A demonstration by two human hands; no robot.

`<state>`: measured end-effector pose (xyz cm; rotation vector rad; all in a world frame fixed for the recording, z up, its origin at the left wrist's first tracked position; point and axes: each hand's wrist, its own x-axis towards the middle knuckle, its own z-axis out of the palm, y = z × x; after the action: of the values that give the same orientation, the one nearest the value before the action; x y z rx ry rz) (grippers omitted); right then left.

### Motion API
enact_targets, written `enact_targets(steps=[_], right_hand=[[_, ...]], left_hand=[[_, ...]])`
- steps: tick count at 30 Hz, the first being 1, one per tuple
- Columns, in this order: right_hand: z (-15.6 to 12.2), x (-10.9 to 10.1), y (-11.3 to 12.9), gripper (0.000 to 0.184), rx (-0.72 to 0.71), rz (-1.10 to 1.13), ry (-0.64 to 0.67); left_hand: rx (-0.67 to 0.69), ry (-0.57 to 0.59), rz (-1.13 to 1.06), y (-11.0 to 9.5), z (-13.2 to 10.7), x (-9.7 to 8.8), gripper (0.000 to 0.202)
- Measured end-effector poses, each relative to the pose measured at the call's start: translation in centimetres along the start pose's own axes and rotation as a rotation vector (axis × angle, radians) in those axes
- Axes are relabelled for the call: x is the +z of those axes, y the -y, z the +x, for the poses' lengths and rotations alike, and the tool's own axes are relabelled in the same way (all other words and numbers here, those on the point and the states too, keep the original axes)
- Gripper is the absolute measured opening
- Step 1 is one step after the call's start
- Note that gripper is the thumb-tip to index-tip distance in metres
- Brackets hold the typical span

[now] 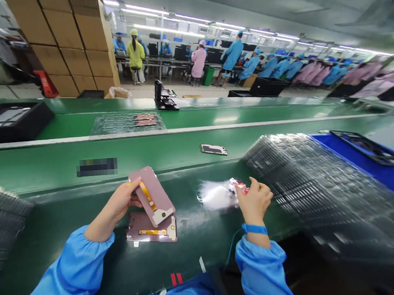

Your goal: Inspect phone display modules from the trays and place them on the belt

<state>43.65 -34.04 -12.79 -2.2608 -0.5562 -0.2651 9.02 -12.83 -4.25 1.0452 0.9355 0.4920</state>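
My left hand [122, 198] pinches the left edge of a phone display panel [155, 186], pinkish on the back with an orange flex cable. The panel is tilted above a second phone display panel [152, 231], which lies flat on the dark green bench mat and is partly covered by it. Off to the right, my right hand [255, 198] is closed on a shiny clear plastic film [217, 194] with red and white marks near my fingertips. Glare and motion blur hide the film's exact outline. A blue wrist strap [254, 229] circles my right wrist.
Stacked clear plastic trays [307, 175] lean at the right, beside a blue bin [387, 170]. More trays [3, 228] stand at the left edge. A phone frame [214, 149] lies on the green conveyor [170, 151]. Farther back are a tray holding panels [114, 124] and a black stand [161, 96].
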Motion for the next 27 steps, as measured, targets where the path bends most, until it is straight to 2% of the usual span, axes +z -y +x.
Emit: enact_targets(steps=[2, 4, 6, 8, 9, 10, 11, 14, 16, 18, 22, 27], right_hand=[[-1.0, 0.4, 2.0, 0.060, -0.055, 0.220, 0.073], [-2.7, 1.3, 4.4, 0.062, -0.118, 0.501, 0.312], [-4.7, 2.2, 6.9, 0.074, -0.128, 0.715, 0.627], [-6.7, 2.8, 8.9, 0.085, 0.045, 1.027, 1.050], [-7.5, 3.0, 9.7, 0.087, 0.144, 1.178, 1.219], [-8.0, 3.2, 10.2, 0.087, 0.239, 1.319, 1.344], [-8.4, 3.3, 10.6, 0.084, 0.313, 1.434, 1.411], [-8.4, 3.7, 10.6, 0.067, 0.466, 1.665, 1.405], [-8.3, 4.0, 10.1, 0.060, 0.544, 1.724, 1.356], [-8.3, 4.3, 9.6, 0.060, 0.578, 1.732, 1.322], [-8.8, 4.5, 9.1, 0.067, 0.563, 1.709, 1.339], [-8.2, 3.9, 9.5, 0.069, 0.458, 1.628, 1.518]], left_hand=[[0.023, 0.030, 0.000, 0.1, 0.2, 1.0, 0.035], [0.047, 0.087, -0.004, 0.2, 0.5, 2.7, 0.039], [0.073, 0.158, -0.006, 0.2, 1.1, 4.8, 0.044], [0.099, 0.231, 0.004, 0.4, 1.9, 6.8, 0.049], [0.111, 0.265, 0.016, 0.5, 2.4, 7.7, 0.051], [0.121, 0.296, 0.033, 0.6, 2.9, 8.5, 0.053], [0.127, 0.324, 0.057, 0.7, 3.5, 9.1, 0.054], [0.129, 0.369, 0.157, 0.7, 6.2, 9.9, 0.060], [0.131, 0.364, 0.241, 0.3, 8.8, 9.9, 0.066], [0.146, 0.326, 0.344, -0.4, 11.6, 9.8, 0.063], [0.227, 0.170, 0.613, -1.3, 17.3, 9.6, 0.036], [0.389, -0.017, 0.939, -0.7, 22.7, 9.4, 0.041]])
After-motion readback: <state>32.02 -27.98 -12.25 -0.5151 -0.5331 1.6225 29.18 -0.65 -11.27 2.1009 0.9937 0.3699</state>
